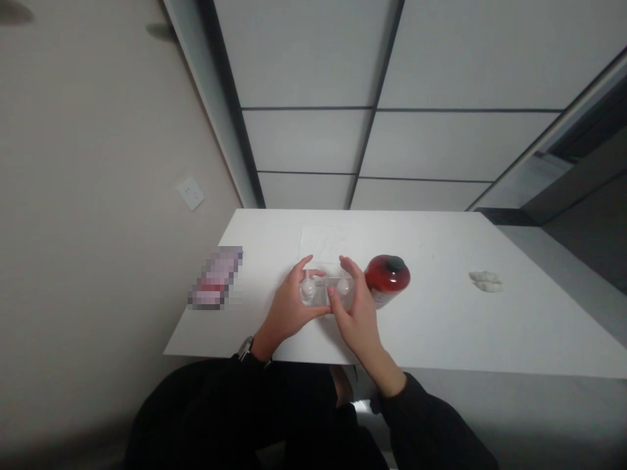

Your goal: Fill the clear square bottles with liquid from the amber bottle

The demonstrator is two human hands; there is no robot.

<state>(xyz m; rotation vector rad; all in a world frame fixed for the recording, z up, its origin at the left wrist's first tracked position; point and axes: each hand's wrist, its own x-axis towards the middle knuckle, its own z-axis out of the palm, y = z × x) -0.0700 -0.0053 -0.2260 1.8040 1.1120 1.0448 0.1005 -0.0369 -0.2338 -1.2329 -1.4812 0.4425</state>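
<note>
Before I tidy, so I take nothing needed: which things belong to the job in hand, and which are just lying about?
In the job:
clear box, held by left hand and right hand
pale round things, seen through it

Probably just lying about:
red bottle, beside the right hand, not held
pinkish thing at left, too blurred to name
crumpled pale scrap at right

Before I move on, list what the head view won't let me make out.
All in the head view:
Clear container: underside faces away; left hand and right hand cover parts of its sides.
Label on the red bottle: too small to read.
Pink item: blurred into blocks.
Pale crumpled thing: too small to identify.
</note>
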